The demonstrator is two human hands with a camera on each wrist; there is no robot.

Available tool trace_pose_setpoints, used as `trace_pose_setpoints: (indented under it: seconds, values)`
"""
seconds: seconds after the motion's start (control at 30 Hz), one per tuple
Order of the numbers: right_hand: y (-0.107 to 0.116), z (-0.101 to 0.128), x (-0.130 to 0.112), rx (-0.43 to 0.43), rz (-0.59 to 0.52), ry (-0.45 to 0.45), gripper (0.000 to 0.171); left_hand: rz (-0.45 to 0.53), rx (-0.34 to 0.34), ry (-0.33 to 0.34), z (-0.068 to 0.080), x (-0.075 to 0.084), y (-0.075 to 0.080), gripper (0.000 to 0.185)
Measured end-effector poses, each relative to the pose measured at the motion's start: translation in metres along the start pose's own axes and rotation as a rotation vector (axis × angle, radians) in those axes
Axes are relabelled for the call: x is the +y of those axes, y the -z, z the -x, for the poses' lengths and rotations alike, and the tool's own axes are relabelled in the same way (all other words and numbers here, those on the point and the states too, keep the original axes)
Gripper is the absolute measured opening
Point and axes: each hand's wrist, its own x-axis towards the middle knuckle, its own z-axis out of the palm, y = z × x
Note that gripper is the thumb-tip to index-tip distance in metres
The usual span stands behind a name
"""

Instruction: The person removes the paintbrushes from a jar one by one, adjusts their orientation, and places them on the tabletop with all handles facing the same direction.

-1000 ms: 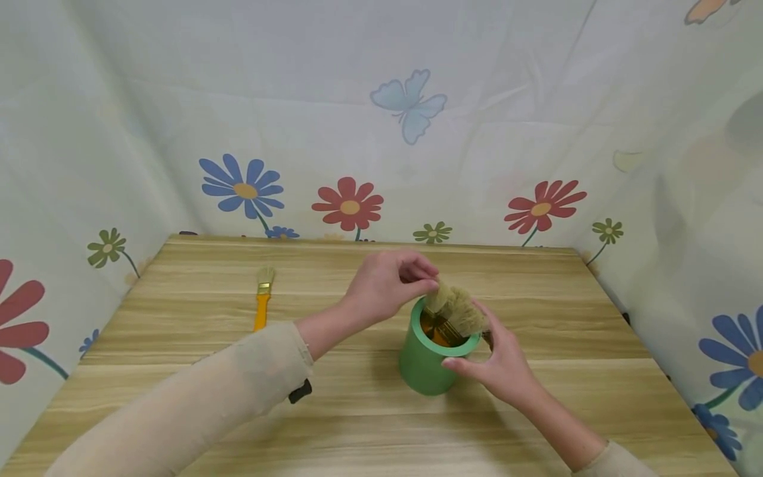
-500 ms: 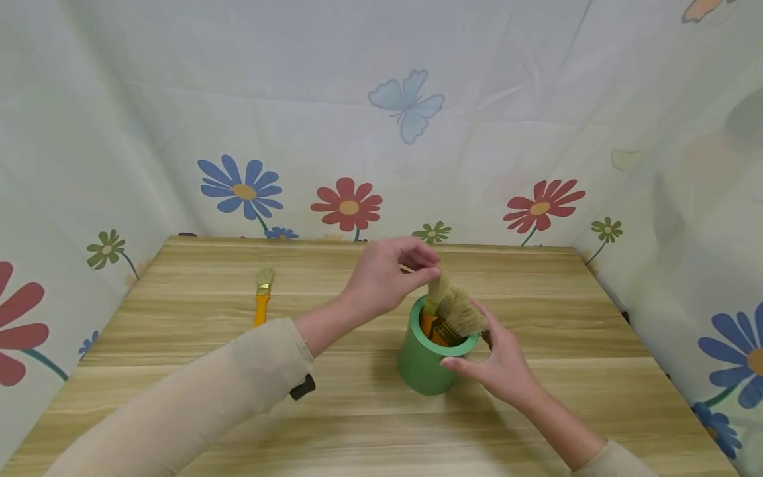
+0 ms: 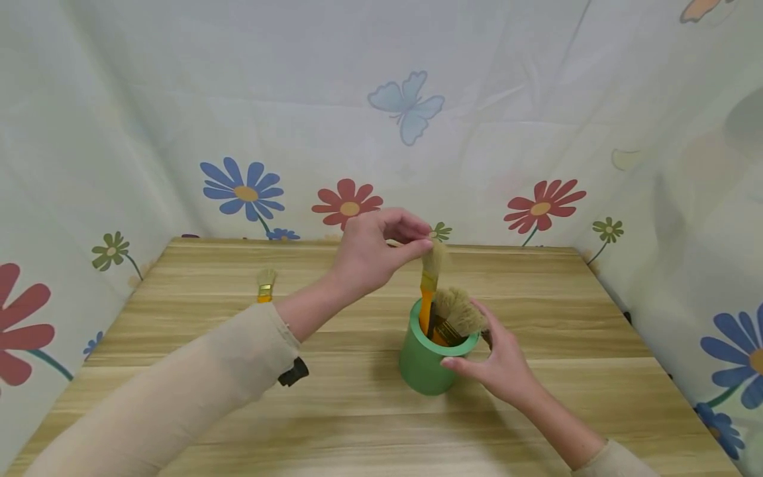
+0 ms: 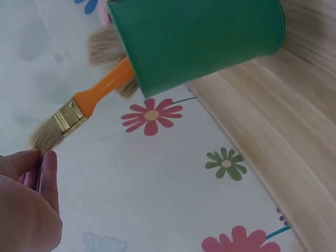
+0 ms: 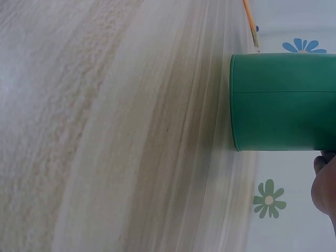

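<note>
My left hand (image 3: 378, 252) pinches the bristle tip of a paintbrush (image 3: 428, 281) with an orange handle. The brush stands handle-down, its lower handle still inside the green cup (image 3: 428, 371). In the left wrist view, the fingers of my left hand (image 4: 29, 205) hold the bristles, and the orange handle (image 4: 102, 86) runs into the cup's mouth. My right hand (image 3: 501, 368) grips the cup's right side near the rim; its far fingers are hidden. Other brushes' bristles (image 3: 457, 310) lean over the rim beside that hand. The right wrist view shows the cup (image 5: 283, 105) on the table.
Another orange-handled paintbrush (image 3: 265, 285) lies on the wood-grain table (image 3: 357, 404) at the left, its handle mostly hidden behind my left sleeve (image 3: 197, 377). A flower-printed cloth (image 3: 286, 119) hangs round the table's back and sides.
My left hand has risen and drawn the paintbrush upward, so its metal band and part of its orange handle now show above the rim. The right hand and cup stay put.
</note>
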Motion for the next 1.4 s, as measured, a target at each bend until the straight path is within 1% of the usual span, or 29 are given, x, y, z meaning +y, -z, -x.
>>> trace_pose_setpoints:
  seconds: [0.23, 0.33, 0.43, 0.53, 0.63, 0.67, 0.73, 0.9, 1.17, 1.27, 1.4]
  values:
    - [-0.001, 0.0, -0.001, 0.005, 0.012, -0.011, 0.103, 0.039, 0.052, 0.02, -0.007, 0.019, 0.023, 0.017]
    - [-0.001, 0.0, -0.001, 0.007, 0.013, -0.02, 0.103, 0.066, 0.063, 0.032, -0.011, 0.028, 0.033, 0.018]
    - [-0.002, 0.001, -0.001, 0.009, 0.01, -0.016, 0.102, 0.088, 0.082, 0.053, -0.013, 0.034, 0.044, 0.019]
    - [-0.001, 0.001, -0.001, 0.01, 0.008, -0.015, 0.1, 0.098, 0.096, 0.102, -0.015, 0.036, 0.054, 0.02]
    - [-0.001, 0.001, -0.002, 0.011, 0.009, -0.02, 0.1, 0.091, 0.097, 0.152, -0.015, 0.033, 0.063, 0.021]
    - [-0.001, 0.001, -0.002, 0.011, 0.009, -0.022, 0.1, 0.087, 0.096, 0.173, -0.014, 0.032, 0.065, 0.021]
    - [-0.001, 0.001, -0.002, 0.011, 0.01, -0.023, 0.101, 0.069, 0.099, 0.191, -0.013, 0.027, 0.07, 0.021]
    - [-0.001, 0.001, -0.003, 0.011, 0.011, -0.02, 0.102, -0.018, 0.1, 0.23, -0.01, 0.012, 0.083, 0.02]
    - [-0.001, 0.001, -0.002, 0.006, 0.0, -0.014, 0.1, -0.106, 0.068, 0.352, 0.0, -0.023, 0.102, 0.02]
    - [-0.001, 0.001, -0.002, 0.004, -0.002, -0.012, 0.1, -0.153, 0.057, 0.396, 0.004, -0.036, 0.108, 0.02]
    - [-0.001, 0.001, -0.002, 0.006, -0.008, -0.01, 0.1, -0.19, 0.045, 0.456, 0.011, -0.052, 0.116, 0.02]
